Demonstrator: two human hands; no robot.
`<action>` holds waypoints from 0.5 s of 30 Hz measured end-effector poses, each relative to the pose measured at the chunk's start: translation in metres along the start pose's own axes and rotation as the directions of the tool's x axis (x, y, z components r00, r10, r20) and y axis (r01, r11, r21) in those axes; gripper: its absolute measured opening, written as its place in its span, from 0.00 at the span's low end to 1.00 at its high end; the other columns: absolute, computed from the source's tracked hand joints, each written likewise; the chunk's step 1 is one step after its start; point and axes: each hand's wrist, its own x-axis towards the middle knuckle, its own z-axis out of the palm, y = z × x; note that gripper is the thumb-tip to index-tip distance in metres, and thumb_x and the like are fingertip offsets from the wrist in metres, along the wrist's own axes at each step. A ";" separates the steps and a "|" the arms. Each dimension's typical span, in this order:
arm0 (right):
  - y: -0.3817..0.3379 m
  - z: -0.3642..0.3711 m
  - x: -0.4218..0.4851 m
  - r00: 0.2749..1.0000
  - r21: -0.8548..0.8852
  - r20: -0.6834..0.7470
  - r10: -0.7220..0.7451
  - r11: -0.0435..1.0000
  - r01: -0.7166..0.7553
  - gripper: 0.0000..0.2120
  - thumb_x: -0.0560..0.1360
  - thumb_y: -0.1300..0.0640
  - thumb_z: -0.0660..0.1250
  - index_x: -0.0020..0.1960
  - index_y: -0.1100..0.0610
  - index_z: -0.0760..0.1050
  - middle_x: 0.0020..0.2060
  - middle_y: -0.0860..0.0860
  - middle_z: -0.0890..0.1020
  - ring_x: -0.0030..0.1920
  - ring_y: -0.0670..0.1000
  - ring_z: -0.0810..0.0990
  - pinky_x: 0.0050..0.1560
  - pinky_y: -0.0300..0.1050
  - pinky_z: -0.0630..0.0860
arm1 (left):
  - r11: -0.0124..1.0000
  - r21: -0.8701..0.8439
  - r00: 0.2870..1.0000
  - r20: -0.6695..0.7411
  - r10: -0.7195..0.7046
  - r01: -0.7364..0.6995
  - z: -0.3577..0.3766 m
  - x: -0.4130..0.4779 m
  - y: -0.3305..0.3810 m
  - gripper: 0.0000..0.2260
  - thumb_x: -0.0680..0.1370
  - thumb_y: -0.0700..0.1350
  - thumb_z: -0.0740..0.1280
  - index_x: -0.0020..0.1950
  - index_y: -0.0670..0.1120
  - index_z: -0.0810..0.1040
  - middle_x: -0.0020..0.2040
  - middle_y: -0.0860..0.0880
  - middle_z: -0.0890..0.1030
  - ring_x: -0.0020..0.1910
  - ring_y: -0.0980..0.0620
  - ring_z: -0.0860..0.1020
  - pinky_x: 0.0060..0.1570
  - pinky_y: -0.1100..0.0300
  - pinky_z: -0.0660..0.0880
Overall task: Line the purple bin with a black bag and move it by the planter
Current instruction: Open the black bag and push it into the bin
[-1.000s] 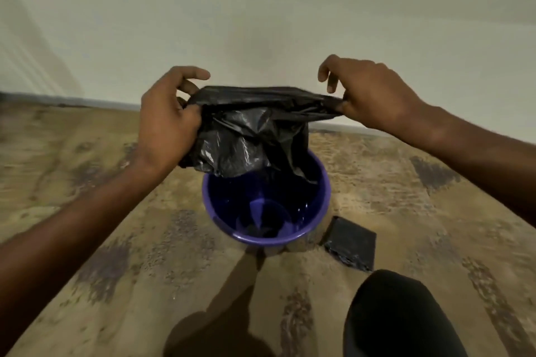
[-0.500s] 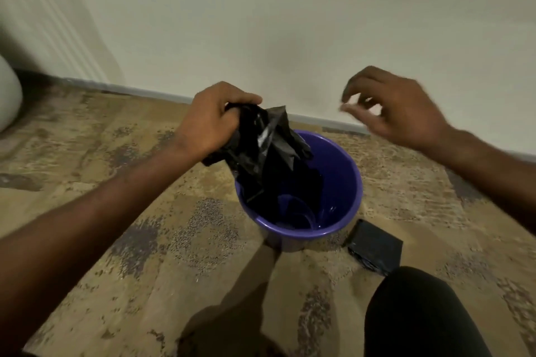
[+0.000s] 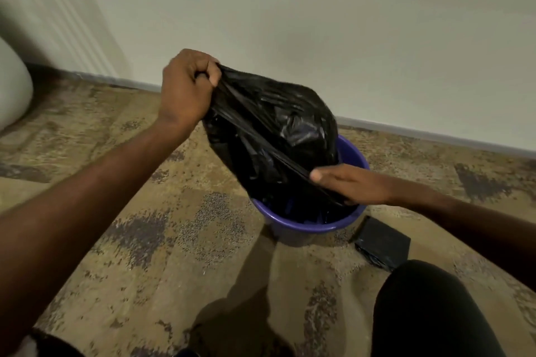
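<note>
A purple bin (image 3: 307, 224) stands upright on the patterned carpet near the wall. A black bag (image 3: 278, 130), puffed with air, hangs partly inside it and bulges above the rim. My left hand (image 3: 185, 90) grips the bag's upper edge in a fist, up and left of the bin. My right hand (image 3: 348, 184) holds the opposite edge low at the bin's near right rim, with the fingers lying along the stretched plastic. The bin's inside is mostly hidden by the bag.
A folded black packet (image 3: 381, 243) lies on the carpet right of the bin. A white rounded object (image 3: 11, 95) sits at the far left by the wall. My dark-clothed knee (image 3: 429, 313) is at the bottom right. The white wall (image 3: 319, 38) runs behind the bin.
My right hand, which had let go of the bag and hovered in the air, has come down and taken its edge at the rim. The crumpled bag has spread open and ballooned.
</note>
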 end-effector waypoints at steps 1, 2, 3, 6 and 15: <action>0.003 -0.007 -0.006 0.985 0.164 0.014 0.172 0.971 -0.172 0.26 0.82 0.36 0.50 0.58 0.52 0.79 0.30 0.47 0.73 0.28 0.47 0.72 0.29 0.42 0.71 | 0.997 0.069 0.998 0.036 0.043 -0.046 -0.003 0.000 -0.002 0.18 0.66 0.32 0.54 0.30 0.54 0.72 0.47 0.47 0.79 0.46 0.58 0.77 0.49 0.63 0.73; 0.008 -0.014 -0.010 0.953 0.238 0.010 0.302 0.925 -0.296 0.30 0.81 0.34 0.48 0.58 0.53 0.80 0.28 0.46 0.70 0.25 0.46 0.68 0.26 0.40 0.66 | 0.985 0.140 0.991 0.100 0.088 -0.102 -0.006 -0.001 -0.002 0.19 0.68 0.31 0.55 0.30 0.54 0.75 0.50 0.48 0.78 0.46 0.56 0.77 0.48 0.63 0.73; 0.012 -0.022 -0.012 0.921 0.191 -0.031 0.388 0.907 -0.375 0.30 0.80 0.33 0.50 0.57 0.54 0.81 0.27 0.45 0.72 0.24 0.44 0.68 0.26 0.38 0.65 | 0.959 0.219 0.972 0.189 0.136 -0.177 -0.006 -0.003 -0.002 0.20 0.69 0.30 0.56 0.33 0.52 0.80 0.53 0.48 0.78 0.46 0.53 0.77 0.45 0.61 0.73; 0.021 -0.040 -0.013 0.881 -0.355 -0.280 0.382 0.811 -0.465 0.22 0.78 0.38 0.63 0.58 0.55 0.79 0.41 0.49 0.83 0.37 0.45 0.80 0.36 0.41 0.74 | 0.829 0.411 0.870 0.462 0.170 -0.380 0.003 -0.017 0.004 0.18 0.77 0.33 0.61 0.54 0.48 0.87 0.62 0.47 0.75 0.36 0.49 0.75 0.38 0.57 0.71; 0.035 -0.060 -0.039 0.860 -0.751 -0.420 0.291 0.421 -0.509 0.59 0.58 0.26 0.72 0.78 0.52 0.52 0.70 0.56 0.69 0.61 0.60 0.79 0.48 0.54 0.81 | 0.723 0.593 0.798 0.595 -0.097 -0.355 0.029 -0.055 0.007 0.62 0.60 0.66 0.80 0.83 0.43 0.50 0.82 0.50 0.35 0.62 0.37 0.78 0.58 0.43 0.79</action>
